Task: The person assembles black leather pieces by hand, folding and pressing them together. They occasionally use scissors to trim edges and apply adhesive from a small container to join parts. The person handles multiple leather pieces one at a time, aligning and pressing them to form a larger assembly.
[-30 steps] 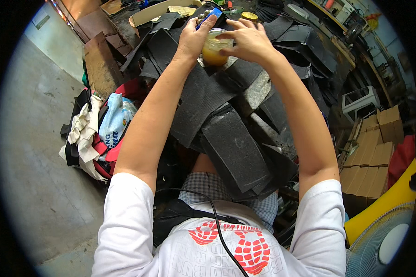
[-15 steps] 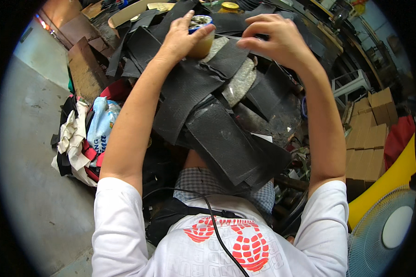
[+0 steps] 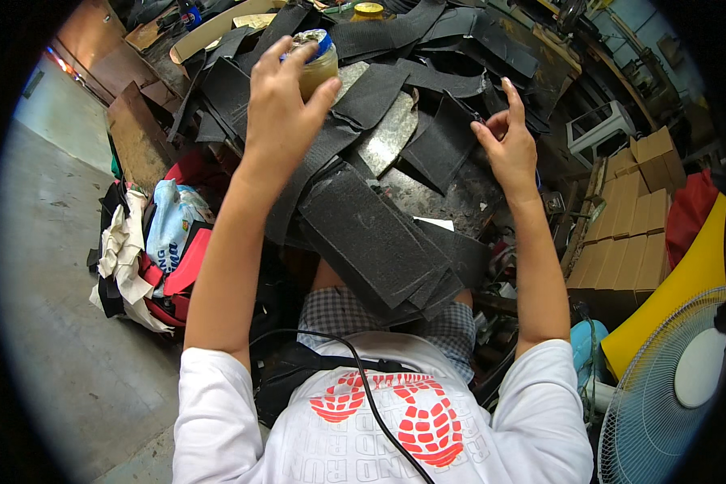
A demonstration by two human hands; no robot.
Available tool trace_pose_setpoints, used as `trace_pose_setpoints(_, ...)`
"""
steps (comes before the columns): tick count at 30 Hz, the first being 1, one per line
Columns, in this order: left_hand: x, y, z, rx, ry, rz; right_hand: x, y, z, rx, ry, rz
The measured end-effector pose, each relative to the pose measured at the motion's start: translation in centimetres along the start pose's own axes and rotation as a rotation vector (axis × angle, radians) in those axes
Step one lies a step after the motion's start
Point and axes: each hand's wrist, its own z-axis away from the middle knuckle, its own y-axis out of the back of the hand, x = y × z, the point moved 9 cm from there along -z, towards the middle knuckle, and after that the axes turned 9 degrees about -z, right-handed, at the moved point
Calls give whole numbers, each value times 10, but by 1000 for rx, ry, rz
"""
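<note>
A jar with a blue rim and yellowish contents (image 3: 321,71) stands among black textured sheet pieces on the worktable. My left hand (image 3: 282,121) is beside it, open, with fingers spread; the fingertips overlap the rim, and contact is hard to judge. At the right, my right hand (image 3: 510,149) has its index finger raised, while the thumb and curled fingers close on the upper corner of a black sheet piece (image 3: 442,147). A stack of cut black sheets (image 3: 375,238) lies at the table's near edge, over my lap. A pale speckled slab (image 3: 389,133) shows between the pieces.
A yellow-lidded container (image 3: 368,11) sits farther back. At left stands a heap of fabric scraps (image 3: 169,234). Cardboard boxes (image 3: 625,234), a white stool (image 3: 601,129) and a fan (image 3: 661,395) are on the right. A black cable (image 3: 371,379) crosses my shirt.
My left hand has drawn back from around the jar, its grip loosened. My right hand has come down and nearer, onto the black sheet piece. The view has shifted slightly.
</note>
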Motion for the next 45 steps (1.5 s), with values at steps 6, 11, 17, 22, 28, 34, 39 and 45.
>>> trace_pose_setpoints(6, 87, -2, 27, -164, -43, 238, 21, -26, 15, 18, -160, 225)
trace_pose_setpoints(11, 112, -11, 42, -273, -4, 417, 12, 1, 16, 219, -74, -582)
trace_pose_setpoints(17, 125, -45, 64, -629, 436, 965, -60, 64, 42, 10, 7, -997)
trace_pose_setpoints(22, 150, -53, 91, -745, 693, 1453, -80, 39, 101, -250, -222, -1105)
trace_pose_setpoints(28, 171, -44, 115, -675, 598, 1494, -69, 31, 127, -31, -321, -1346)
trace_pose_setpoints(34, 161, -30, 124, -571, 750, 1465, -78, 26, 140, 40, -324, -1349)
trace_pose_setpoints(39, 162, -25, 128, -527, 821, 1506, -80, 26, 144, 31, -344, -1368)
trace_pose_setpoints(45, 163, -29, 136, -554, 853, 1525, -82, 24, 147, 65, -302, -1308)
